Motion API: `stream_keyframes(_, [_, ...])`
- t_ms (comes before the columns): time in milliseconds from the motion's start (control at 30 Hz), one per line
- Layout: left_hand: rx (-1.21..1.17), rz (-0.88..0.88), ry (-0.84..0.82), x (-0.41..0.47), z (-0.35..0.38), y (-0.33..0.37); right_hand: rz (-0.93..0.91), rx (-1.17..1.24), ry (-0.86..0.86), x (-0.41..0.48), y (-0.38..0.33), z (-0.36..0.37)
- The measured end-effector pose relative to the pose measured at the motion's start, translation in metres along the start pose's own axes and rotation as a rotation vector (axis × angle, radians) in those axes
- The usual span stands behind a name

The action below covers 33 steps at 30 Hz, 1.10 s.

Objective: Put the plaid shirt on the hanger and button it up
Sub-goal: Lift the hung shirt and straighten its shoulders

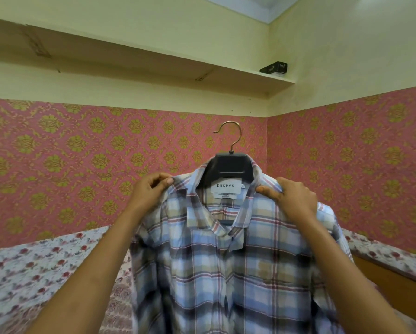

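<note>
Both hands, left hand (149, 189) and right hand (293, 196), pinch the shoulders of the soft blue-and-tan plaid cotton shirt (226, 273), draped over a dark plastic hanger (228, 166) with a curved metal hook.

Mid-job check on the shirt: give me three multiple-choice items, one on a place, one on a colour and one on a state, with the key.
1. Where do the left hand and right hand hold the plaid shirt?
A. At its shoulders, either side of the collar
B. At the hem
C. At the cuffs

2. What colour is the body of the hanger?
A. White
B. Dark grey
C. Red

3. How is the hanger's hook?
A. Over a rail
B. On a door handle
C. Free, hung on nothing

Key: 1 A, both thumbs pinch cloth beside the collar. 2 B, the dark body shows above the label. 3 C, only wallpaper lies behind the hook.
</note>
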<state>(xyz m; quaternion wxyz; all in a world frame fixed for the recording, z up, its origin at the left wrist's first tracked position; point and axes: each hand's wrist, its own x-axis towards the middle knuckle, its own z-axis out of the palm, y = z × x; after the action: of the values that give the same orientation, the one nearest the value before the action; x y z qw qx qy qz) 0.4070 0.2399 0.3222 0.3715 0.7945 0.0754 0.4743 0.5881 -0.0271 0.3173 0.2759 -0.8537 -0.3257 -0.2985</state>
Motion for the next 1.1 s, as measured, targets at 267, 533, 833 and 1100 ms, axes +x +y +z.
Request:
stream_keyframes(267, [0.123, -0.026, -0.064, 0.012, -0.042, -0.006, -0.068, 0.025, 0.059, 0.006, -0.018, 0.003])
stream_keyframes(533, [0.015, -0.192, -0.167, -0.026, -0.076, -0.050, -0.046, -0.013, 0.096, 0.007, -0.020, 0.019])
stream_keyframes(833, [0.130, -0.199, -0.207, -0.038, -0.085, -0.080, -0.017, -0.049, 0.014, 0.007, -0.031, 0.037])
stream_keyframes(1100, [0.080, -0.212, -0.199, -0.033, -0.079, -0.088, 0.030, -0.010, -0.007, 0.005, -0.023, 0.035])
